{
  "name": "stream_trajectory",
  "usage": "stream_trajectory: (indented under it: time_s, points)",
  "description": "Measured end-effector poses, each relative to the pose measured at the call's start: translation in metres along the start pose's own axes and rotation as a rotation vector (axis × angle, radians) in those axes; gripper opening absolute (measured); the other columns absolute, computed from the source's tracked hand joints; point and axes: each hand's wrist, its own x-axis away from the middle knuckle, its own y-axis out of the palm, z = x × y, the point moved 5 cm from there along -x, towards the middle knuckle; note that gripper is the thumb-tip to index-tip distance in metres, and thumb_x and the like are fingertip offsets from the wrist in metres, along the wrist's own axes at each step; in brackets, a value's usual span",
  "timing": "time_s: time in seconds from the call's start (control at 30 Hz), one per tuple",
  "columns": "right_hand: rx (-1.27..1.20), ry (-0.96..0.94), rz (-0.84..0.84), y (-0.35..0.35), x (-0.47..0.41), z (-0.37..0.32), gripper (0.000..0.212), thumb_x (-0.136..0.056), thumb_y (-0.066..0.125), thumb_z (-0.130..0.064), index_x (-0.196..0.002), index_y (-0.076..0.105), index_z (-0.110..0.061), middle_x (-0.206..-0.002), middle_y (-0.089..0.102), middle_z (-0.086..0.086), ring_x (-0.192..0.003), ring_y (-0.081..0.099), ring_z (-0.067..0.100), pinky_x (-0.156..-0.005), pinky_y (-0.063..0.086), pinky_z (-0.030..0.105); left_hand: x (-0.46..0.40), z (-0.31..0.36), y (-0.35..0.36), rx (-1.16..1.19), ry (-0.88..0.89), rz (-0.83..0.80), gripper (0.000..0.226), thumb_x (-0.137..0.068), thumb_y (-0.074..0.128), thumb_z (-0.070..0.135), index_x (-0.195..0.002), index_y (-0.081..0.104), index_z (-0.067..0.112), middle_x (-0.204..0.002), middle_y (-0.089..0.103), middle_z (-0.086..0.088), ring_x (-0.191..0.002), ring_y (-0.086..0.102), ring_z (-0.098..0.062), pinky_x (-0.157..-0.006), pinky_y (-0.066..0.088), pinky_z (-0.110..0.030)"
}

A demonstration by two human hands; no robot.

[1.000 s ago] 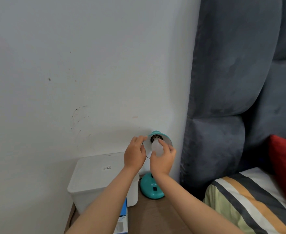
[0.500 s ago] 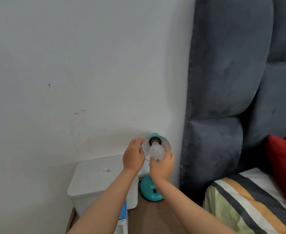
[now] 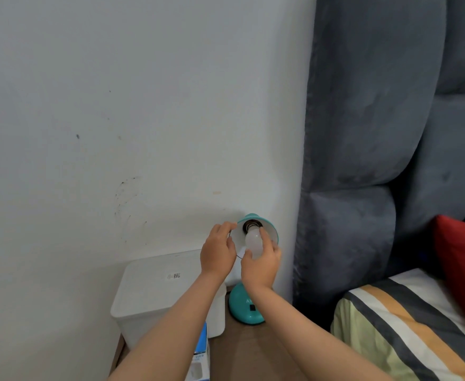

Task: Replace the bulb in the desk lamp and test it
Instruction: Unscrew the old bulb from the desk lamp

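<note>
A teal desk lamp stands on the bedside table, its round base (image 3: 243,307) low and its shade (image 3: 268,228) tilted toward me. A white bulb (image 3: 253,239) sits with its neck in the dark socket inside the shade. My right hand (image 3: 261,264) wraps its fingers around the bulb from below and the right. My left hand (image 3: 217,251) grips the left rim of the shade. The lamp's neck is hidden behind my hands.
A white lidded plastic box (image 3: 159,292) stands left of the lamp. A blue and white carton (image 3: 199,356) lies in front of it on the brown tabletop (image 3: 242,350). A grey padded headboard (image 3: 363,160), striped bedding (image 3: 407,325) and a red pillow (image 3: 462,265) are to the right.
My right hand's fingers have shifted around the bulb, with a finger now laid up along its right side. My left hand stays on the shade rim. The view has shifted slightly.
</note>
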Motion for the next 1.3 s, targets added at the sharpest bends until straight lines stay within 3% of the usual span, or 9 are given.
stream_trajectory:
  time_s: [0.13, 0.3, 0.43, 0.57, 0.83, 1.0, 1.1, 1.2, 1.3]
  points:
    - [-0.060, 0.027, 0.044, 0.002, 0.002, -0.002, 0.066, -0.080, 0.069, -0.011, -0.137, 0.035, -0.017, -0.136, 0.047, 0.010, -0.125, 0.045, 0.027, -0.104, 0.042, 0.040, 0.000, 0.001, 0.000, 0.004, -0.006, 0.006, 0.034, -0.087, 0.044, 0.003, -0.111, 0.056, 0.024, -0.108, 0.060, -0.001, -0.081, 0.062, -0.021, -0.063, 0.054, -0.038]
    - [-0.033, 0.080, 0.022, -0.001, 0.001, -0.002, 0.055, -0.085, 0.065, -0.017, -0.133, 0.039, -0.013, -0.132, 0.050, 0.010, -0.116, 0.052, 0.026, -0.090, 0.043, 0.028, 0.000, 0.000, -0.001, -0.004, -0.002, 0.000, 0.034, -0.087, 0.044, 0.003, -0.111, 0.056, 0.024, -0.108, 0.059, 0.000, -0.082, 0.062, -0.021, -0.063, 0.054, -0.038]
    - [-0.010, 0.045, 0.012, -0.002, 0.001, -0.005, 0.053, -0.083, 0.062, -0.003, -0.131, 0.044, -0.015, -0.134, 0.044, 0.009, -0.116, 0.052, 0.026, -0.091, 0.042, 0.026, 0.000, -0.001, 0.000, -0.001, -0.008, 0.002, 0.035, -0.087, 0.044, 0.003, -0.112, 0.056, 0.024, -0.108, 0.059, 0.000, -0.081, 0.061, -0.021, -0.063, 0.054, -0.039]
    - [-0.057, 0.050, -0.039, 0.001, 0.001, -0.003, 0.056, -0.083, 0.063, -0.001, -0.132, 0.047, -0.022, -0.137, 0.036, 0.010, -0.084, 0.061, 0.016, -0.080, 0.047, 0.020, 0.000, -0.001, 0.001, 0.001, -0.015, 0.007, 0.034, -0.087, 0.044, 0.004, -0.112, 0.056, 0.024, -0.108, 0.059, -0.001, -0.082, 0.061, -0.021, -0.063, 0.054, -0.039]
    - [-0.085, 0.109, 0.043, -0.003, -0.003, -0.002, 0.061, -0.085, 0.065, -0.023, -0.138, 0.036, -0.017, -0.134, 0.049, 0.011, -0.121, 0.049, 0.025, -0.095, 0.040, 0.029, 0.000, -0.001, 0.001, 0.014, -0.011, 0.013, 0.034, -0.086, 0.044, 0.003, -0.110, 0.056, 0.023, -0.107, 0.060, -0.001, -0.084, 0.061, -0.022, -0.066, 0.054, -0.041]
    - [-0.062, 0.112, 0.012, -0.001, -0.007, -0.004, 0.055, -0.083, 0.067, -0.018, -0.132, 0.044, -0.013, -0.129, 0.047, 0.011, -0.114, 0.053, 0.026, -0.091, 0.041, 0.027, 0.000, -0.001, 0.000, 0.018, -0.007, 0.022, 0.033, -0.087, 0.044, 0.003, -0.110, 0.057, 0.023, -0.106, 0.060, -0.001, -0.082, 0.061, -0.022, -0.064, 0.054, -0.040]
    - [-0.061, 0.086, 0.003, 0.002, -0.009, 0.001, 0.053, -0.082, 0.068, -0.013, -0.130, 0.047, -0.020, -0.125, 0.051, 0.011, -0.111, 0.055, 0.027, -0.094, 0.048, 0.034, 0.000, -0.001, 0.001, 0.022, 0.000, 0.022, 0.034, -0.086, 0.044, 0.003, -0.110, 0.057, 0.023, -0.106, 0.060, -0.002, -0.081, 0.061, -0.022, -0.064, 0.054, -0.040]
    - [-0.040, 0.087, -0.013, 0.007, -0.008, 0.009, 0.054, -0.082, 0.066, -0.011, -0.128, 0.046, -0.032, -0.117, 0.059, 0.011, -0.099, 0.061, 0.029, -0.086, 0.055, 0.043, 0.000, -0.001, 0.001, 0.019, -0.003, 0.023, 0.034, -0.086, 0.044, 0.003, -0.111, 0.057, 0.023, -0.107, 0.060, -0.001, -0.080, 0.061, -0.022, -0.064, 0.054, -0.040]
    - [-0.025, 0.076, -0.023, 0.005, -0.007, 0.007, 0.054, -0.081, 0.066, -0.012, -0.126, 0.047, -0.033, -0.116, 0.059, 0.009, -0.098, 0.062, 0.028, -0.084, 0.056, 0.043, -0.001, 0.000, -0.002, 0.007, 0.015, 0.025, 0.034, -0.086, 0.044, 0.003, -0.111, 0.057, 0.022, -0.106, 0.061, -0.002, -0.079, 0.061, -0.023, -0.064, 0.054, -0.040]
